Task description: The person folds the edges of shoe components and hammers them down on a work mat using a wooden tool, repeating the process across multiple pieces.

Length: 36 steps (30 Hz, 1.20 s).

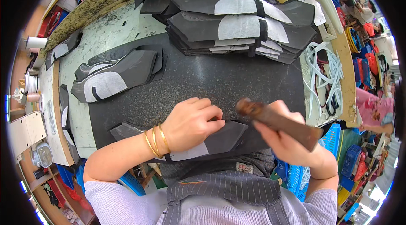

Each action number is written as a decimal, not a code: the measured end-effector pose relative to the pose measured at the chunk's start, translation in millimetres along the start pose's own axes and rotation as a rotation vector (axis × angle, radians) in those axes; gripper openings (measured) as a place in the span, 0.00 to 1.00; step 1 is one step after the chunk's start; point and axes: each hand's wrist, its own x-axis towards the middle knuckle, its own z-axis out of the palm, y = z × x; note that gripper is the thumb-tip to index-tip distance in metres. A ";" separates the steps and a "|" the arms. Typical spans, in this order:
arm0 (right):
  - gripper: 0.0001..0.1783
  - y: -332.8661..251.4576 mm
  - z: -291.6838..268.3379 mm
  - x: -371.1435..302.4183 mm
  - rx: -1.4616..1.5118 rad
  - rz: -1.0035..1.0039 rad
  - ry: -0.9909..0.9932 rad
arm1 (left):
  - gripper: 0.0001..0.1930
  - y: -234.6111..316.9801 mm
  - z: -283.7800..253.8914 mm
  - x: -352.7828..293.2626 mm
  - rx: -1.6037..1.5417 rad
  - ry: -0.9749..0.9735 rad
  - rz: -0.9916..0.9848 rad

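Observation:
My left hand, with gold bangles at the wrist, is closed, its curled fingers pressed down on a dark grey panel. That panel lies at the near edge of the black work mat and carries a pale patch. The fingertips are partly hidden, so the exact pinch does not show. In my right hand is a brown, worn hammer, raised just right of the panel. My fingers wrap around it and hide part of it.
Stacked grey panels with white patches stand at the far side. A smaller pile of panels lies on the left. Pale strips and scissors sit at right, near a wooden table edge. A thread spool stands far left.

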 end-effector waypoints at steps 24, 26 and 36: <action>0.15 16.5 18.6 12.3 -0.224 0.020 -0.321 | 0.09 20.0 -4.1 -9.2 0.166 -0.026 -0.060; 0.17 20.6 18.6 12.2 -0.155 -0.169 -0.229 | 0.09 17.2 -6.6 -13.7 0.115 -0.017 -0.087; 0.18 10.0 18.7 21.4 -0.150 -0.203 -0.172 | 0.11 29.3 -5.4 -30.3 0.275 -0.003 -0.118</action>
